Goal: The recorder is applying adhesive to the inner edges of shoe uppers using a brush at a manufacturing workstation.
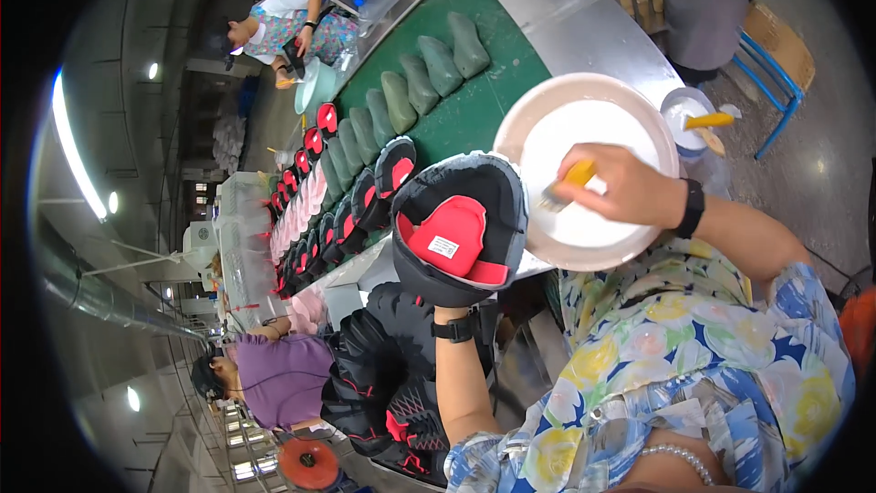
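The left hand (453, 297) comes up from below and grips a black shoe upper (459, 228) from underneath, its fingers hidden behind the upper, so that the open bottom faces the camera. Inside it sits a red insole (452, 237) with a small white label. The upper is held in the air just beside the edge of the tabletop (584, 32), touching or overlapping the rim of a large, shallow bowl (589, 169) in the picture.

The right hand (630, 192) is closed around the yellow handle of a brush (568, 184), whose bristles point toward the upper and rest on the white inside of the bowl. A black band sits on each wrist.

Behind the bowl stands a small white pot (686, 114) with a second yellow-handled brush lying across it. A green conveyor belt (474, 105) runs away along the tabletop, carrying a row of grey-green shoe lasts (429, 68) and, nearer, a row of black uppers with red insoles (370, 196). A pile of black and red uppers (388, 383) lies below the left forearm. A person in a purple top (278, 379) sits at the lower left; another in a patterned top (297, 32) works at the far end of the belt.
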`<action>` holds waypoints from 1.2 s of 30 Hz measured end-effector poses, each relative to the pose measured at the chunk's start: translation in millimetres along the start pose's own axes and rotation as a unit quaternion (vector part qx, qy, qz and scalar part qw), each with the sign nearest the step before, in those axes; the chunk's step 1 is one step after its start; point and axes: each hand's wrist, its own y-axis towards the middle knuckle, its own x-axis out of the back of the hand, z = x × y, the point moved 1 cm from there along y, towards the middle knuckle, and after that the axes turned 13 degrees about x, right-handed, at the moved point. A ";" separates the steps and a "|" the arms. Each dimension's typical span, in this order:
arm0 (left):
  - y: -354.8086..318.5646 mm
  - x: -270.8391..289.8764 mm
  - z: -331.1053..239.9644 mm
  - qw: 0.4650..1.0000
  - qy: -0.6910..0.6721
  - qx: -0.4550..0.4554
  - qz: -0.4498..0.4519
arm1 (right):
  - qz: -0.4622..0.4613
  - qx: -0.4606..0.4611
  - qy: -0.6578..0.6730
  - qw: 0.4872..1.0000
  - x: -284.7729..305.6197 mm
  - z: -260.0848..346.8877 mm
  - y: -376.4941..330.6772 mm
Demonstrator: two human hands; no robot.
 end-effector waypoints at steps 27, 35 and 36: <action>205.4 49.2 -94.6 0.700 0.707 0.005 -0.099 | 0.001 -0.283 0.012 0.959 53.5 -52.9 -13.8; -28.0 80.7 -152.2 0.761 0.640 0.100 -0.026 | 0.038 -0.278 0.032 0.959 43.0 -34.9 -12.6; -65.3 73.5 -143.1 0.754 0.639 0.152 0.019 | 0.030 -0.286 0.062 0.956 41.1 -32.1 -16.0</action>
